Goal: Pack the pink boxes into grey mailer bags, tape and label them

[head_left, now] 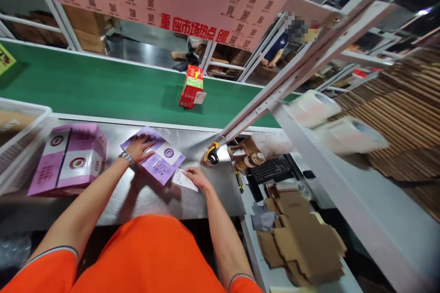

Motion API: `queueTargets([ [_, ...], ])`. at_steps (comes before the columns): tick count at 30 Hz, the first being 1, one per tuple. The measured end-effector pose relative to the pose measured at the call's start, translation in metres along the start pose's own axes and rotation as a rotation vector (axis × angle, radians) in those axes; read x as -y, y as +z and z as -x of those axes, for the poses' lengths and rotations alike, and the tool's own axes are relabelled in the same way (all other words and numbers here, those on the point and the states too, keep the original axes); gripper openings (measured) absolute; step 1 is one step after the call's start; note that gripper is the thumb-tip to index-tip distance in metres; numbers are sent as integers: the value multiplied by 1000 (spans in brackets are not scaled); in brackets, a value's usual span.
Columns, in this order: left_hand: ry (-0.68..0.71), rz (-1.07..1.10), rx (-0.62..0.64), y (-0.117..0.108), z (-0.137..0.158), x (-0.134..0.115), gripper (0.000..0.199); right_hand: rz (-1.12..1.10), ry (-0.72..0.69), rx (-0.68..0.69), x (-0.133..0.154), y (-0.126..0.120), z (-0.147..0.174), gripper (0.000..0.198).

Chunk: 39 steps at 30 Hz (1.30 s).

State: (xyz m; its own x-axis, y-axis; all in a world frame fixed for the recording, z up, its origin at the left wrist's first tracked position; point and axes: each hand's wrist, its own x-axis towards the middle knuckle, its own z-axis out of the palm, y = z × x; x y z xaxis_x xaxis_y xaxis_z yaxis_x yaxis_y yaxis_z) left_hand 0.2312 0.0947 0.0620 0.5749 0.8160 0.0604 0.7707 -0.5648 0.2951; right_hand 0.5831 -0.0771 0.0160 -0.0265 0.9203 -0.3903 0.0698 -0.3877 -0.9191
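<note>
My left hand [140, 147] lies with spread fingers on top of a purple and white carton [158, 158] on the metal table [192, 201]. A white paper label [184, 180] is pinched by its edge in my right hand [197, 178], beside the carton's near right corner. Part of the label reaches up to that corner; whether it is stuck there I cannot tell. To the left of my left arm stands a larger purple and white box [70, 159]. A yellow and black tape dispenser [211, 154] rests on the table, right of the carton.
Behind the table runs a green conveyor belt [137, 87] carrying a red box [192, 86]. A white crate [25, 146] stands at far left. To the right are a keyboard [270, 169], flattened cardboard [302, 233], label rolls [350, 135] and a metal post [275, 91]. Another person works beyond.
</note>
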Motion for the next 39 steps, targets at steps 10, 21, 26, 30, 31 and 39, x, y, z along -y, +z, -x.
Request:
queueTargets([
  [10, -41, 85, 11, 0, 1, -8, 63, 58, 151, 171, 18, -29, -16, 69],
  [21, -19, 179, -45, 9, -1, -12, 62, 170, 320, 294, 49, -43, -22, 71],
  [26, -10, 184, -60, 8, -2, -11, 64, 142, 308, 221, 57, -54, -9, 65],
  [30, -31, 191, -32, 5, 4, -15, 64, 22, 96, -76, 74, -74, 22, 61],
  [31, -28, 198, -41, 9, 7, -14, 64, -11, 22, -186, 79, -82, 30, 61],
  [39, 39, 193, -208, 74, -14, 35, 70, -258, -501, -1232, 126, -190, 59, 62],
])
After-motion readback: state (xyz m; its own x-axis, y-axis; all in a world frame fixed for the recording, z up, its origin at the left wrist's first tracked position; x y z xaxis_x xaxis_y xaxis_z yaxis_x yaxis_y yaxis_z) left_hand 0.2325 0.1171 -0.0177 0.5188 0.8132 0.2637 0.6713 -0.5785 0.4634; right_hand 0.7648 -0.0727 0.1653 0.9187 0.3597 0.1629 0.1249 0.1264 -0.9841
